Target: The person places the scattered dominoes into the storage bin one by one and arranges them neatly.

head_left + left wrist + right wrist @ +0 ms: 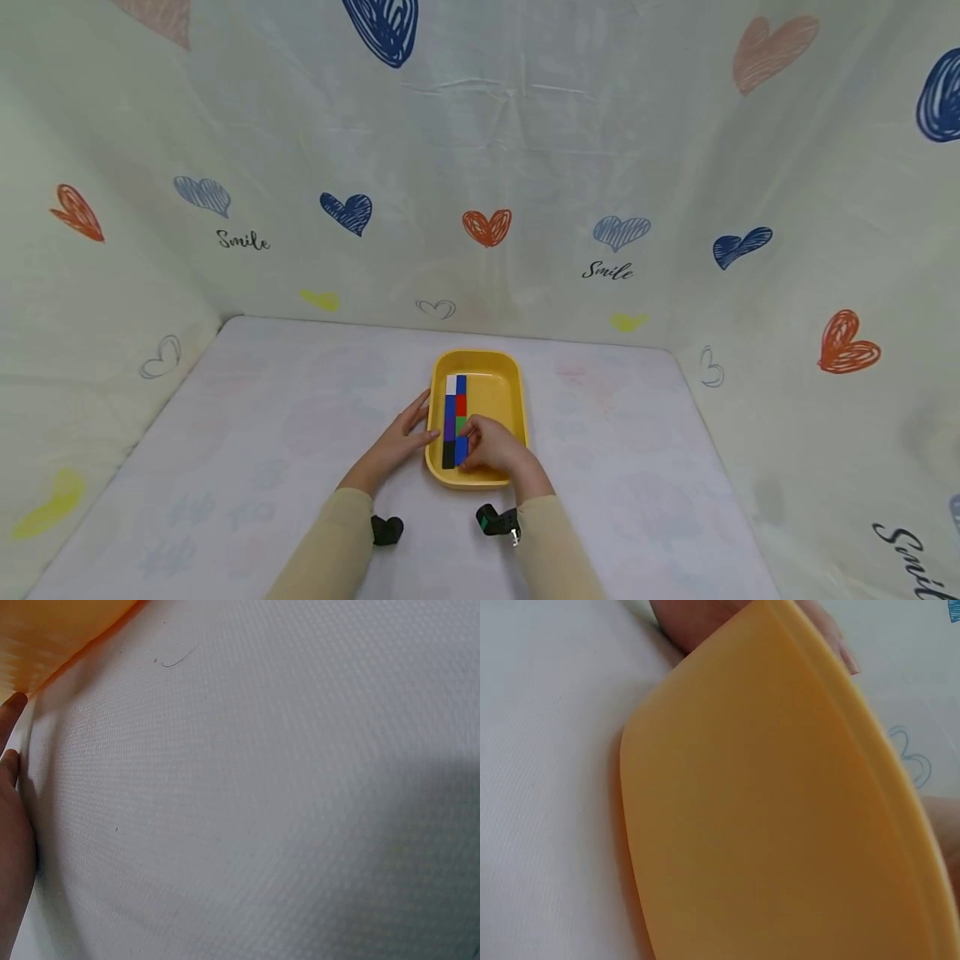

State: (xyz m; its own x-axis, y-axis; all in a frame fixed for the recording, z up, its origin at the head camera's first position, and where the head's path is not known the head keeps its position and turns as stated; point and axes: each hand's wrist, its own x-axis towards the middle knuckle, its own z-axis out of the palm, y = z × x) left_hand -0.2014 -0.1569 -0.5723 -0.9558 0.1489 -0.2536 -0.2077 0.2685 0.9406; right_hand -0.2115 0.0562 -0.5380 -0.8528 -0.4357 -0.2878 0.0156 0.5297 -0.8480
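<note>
A yellow tray point(497, 387) holds two side-by-side columns of small coloured blocks along its left part. The left column has a white block point(451, 385), a blue one, a purple one and a black block point(448, 454). Blue, red point(461, 406), green and blue pieces make up the right column. My right hand point(495, 446) reaches over the tray's near right side, its finger and thumb pinching the nearest blue block point(461, 450). My left hand point(397, 442) rests against the tray's left side, fingers straight along the outside and thumb over the rim.
The tray stands on a pale white table point(300, 400). A white curtain point(540, 167) printed with hearts rises behind the table and at both sides. Dark wrist cameras point(498, 521) hang from both sleeves near the tray's front end.
</note>
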